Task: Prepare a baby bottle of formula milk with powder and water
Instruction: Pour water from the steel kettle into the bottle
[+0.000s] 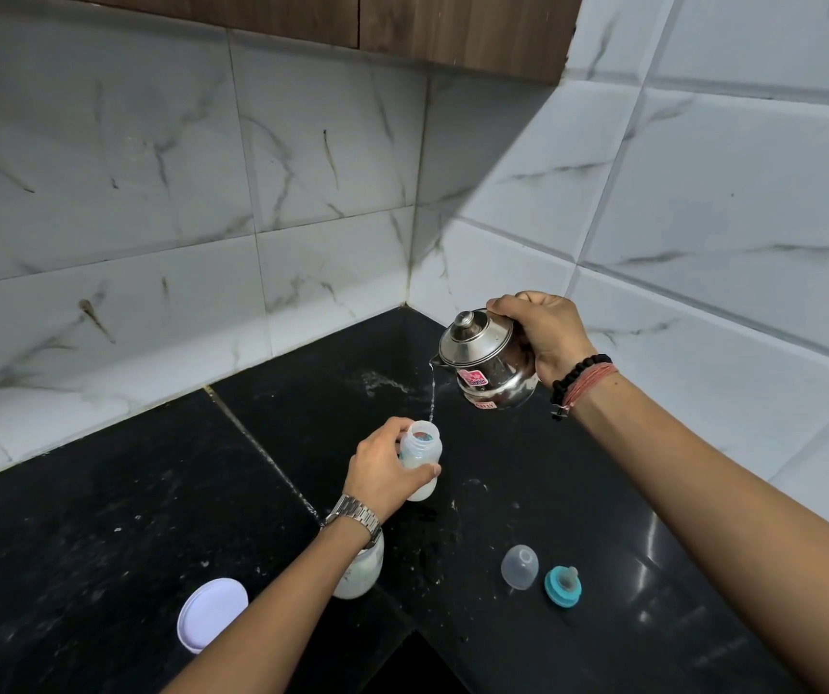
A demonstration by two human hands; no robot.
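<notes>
Water [432, 393] streams thinly from tilted steel kettle [485, 365] into open baby bottle [421, 460] | right hand [542, 338] grips kettle | left hand [385, 473] wraps bottle above black counter [102, 518] | teat ring [562, 586], clear cap [519, 567] lie near right forearm

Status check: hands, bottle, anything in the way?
Left hand grips bottle. Right hand tilts steel kettle, thin stream entering bottle mouth. Teat ring, clear cap lie aside; nothing in the way.
</notes>
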